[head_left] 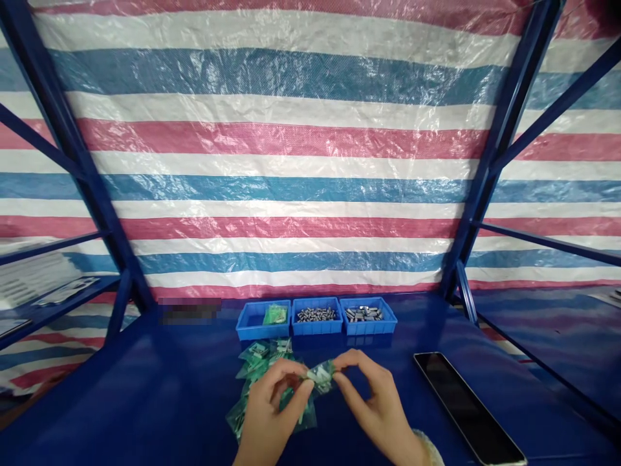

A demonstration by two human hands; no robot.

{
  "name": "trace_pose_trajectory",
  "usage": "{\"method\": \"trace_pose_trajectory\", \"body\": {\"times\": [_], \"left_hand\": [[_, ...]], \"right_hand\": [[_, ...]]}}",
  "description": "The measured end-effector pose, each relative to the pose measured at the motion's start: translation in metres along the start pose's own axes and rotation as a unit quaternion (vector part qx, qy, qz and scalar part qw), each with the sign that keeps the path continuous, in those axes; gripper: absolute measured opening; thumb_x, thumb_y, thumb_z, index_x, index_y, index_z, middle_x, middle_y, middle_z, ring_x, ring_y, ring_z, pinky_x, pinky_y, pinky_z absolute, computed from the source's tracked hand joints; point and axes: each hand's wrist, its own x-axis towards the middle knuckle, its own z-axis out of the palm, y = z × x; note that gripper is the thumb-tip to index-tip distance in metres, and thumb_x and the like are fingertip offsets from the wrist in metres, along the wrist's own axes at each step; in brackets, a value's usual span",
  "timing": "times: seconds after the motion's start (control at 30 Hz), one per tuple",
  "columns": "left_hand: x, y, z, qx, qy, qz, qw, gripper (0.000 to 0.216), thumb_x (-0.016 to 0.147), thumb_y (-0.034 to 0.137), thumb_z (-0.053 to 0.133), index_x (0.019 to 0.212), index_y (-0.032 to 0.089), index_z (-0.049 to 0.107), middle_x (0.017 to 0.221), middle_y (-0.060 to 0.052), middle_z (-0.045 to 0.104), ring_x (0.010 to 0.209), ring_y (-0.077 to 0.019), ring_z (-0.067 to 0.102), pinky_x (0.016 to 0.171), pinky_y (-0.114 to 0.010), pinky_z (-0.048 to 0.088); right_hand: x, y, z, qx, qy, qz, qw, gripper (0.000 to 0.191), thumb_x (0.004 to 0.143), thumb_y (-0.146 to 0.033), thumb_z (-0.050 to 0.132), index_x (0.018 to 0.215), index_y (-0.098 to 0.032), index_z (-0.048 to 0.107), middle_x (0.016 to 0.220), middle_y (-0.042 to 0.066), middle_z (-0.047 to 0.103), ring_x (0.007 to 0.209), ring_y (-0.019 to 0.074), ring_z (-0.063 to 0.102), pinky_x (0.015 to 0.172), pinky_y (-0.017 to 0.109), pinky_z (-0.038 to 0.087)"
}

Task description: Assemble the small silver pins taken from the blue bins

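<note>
My left hand (272, 408) and my right hand (373, 401) pinch opposite ends of a small clear plastic bag (320, 377) with green inside it, holding it above the table. Beneath my left hand lies a loose pile of similar green-filled plastic bags (257, 366), partly hidden by that hand. A blue plastic bin (262, 332) behind the pile holds a green packet (275, 315). Next to it, a second blue bin (317, 328) holds small metal parts (316, 314). A third blue bin (369, 328) holds similar metal parts (363, 314).
A long black-faced tablet or phone (468, 411) lies on the blue table (145, 388) to the right of my right hand. Blue steel frame posts (499, 142) stand on both sides, before a striped tarpaulin (272, 194). Papers lie on a left-hand shelf (43, 281).
</note>
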Motion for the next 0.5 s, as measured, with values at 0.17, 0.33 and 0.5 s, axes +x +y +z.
{"method": "trace_pose_trajectory", "body": {"times": [0.17, 0.33, 0.5], "left_hand": [[0.013, -0.024, -0.008, -0.057, 0.012, -0.167, 0.984, 0.028, 0.078, 0.046, 0.069, 0.081, 0.019, 0.064, 0.066, -0.001, 0.067, 0.062, -0.0165, 0.065, 0.057, -0.025, 0.052], [0.077, -0.067, -0.063, 0.057, 0.123, -0.152, 0.979, 0.05, 0.082, 0.052, 0.062, 0.116, 0.016, 0.057, 0.083, -0.004, 0.07, 0.075, -0.0199, 0.069, 0.068, -0.031, 0.055], [0.145, -0.104, -0.107, 0.231, 0.108, -0.164, 0.953, 0.03, 0.094, 0.035, 0.06, 0.115, 0.015, 0.061, 0.11, -0.008, 0.067, 0.096, -0.0212, 0.066, 0.083, -0.041, 0.056]], "right_hand": [[-0.002, 0.012, 0.012, 0.143, -0.016, 0.169, 0.975, 0.026, 0.092, -0.041, 0.062, 0.109, -0.021, 0.061, 0.075, 0.001, 0.066, 0.072, 0.0179, 0.065, 0.068, 0.028, 0.052], [-0.003, 0.017, 0.014, 0.177, -0.019, 0.185, 0.966, 0.031, 0.09, -0.048, 0.064, 0.104, -0.021, 0.064, 0.076, 0.002, 0.068, 0.08, 0.0208, 0.068, 0.072, 0.029, 0.053], [-0.003, 0.017, 0.011, 0.164, -0.049, 0.18, 0.969, 0.028, 0.09, -0.047, 0.063, 0.097, -0.021, 0.067, 0.078, 0.004, 0.069, 0.08, 0.0209, 0.069, 0.072, 0.029, 0.055]]}}
